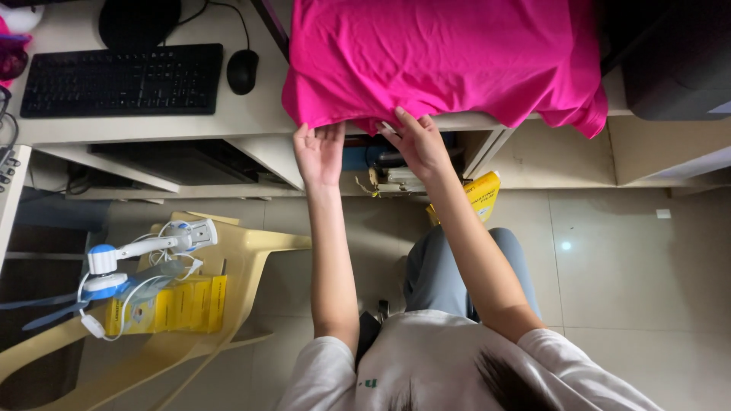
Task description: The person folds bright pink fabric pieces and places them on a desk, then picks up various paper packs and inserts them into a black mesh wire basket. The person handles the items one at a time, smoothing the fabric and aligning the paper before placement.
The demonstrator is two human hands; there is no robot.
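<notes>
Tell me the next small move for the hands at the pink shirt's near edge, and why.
Probably draw the hem toward the body and flatten it. The pink T-shirt lies spread on the desk, its near edge wrinkled and hanging over the front. The left hand and right hand both rest at that edge, fingers under or on the hem, no firm grip visible yet.
</notes>
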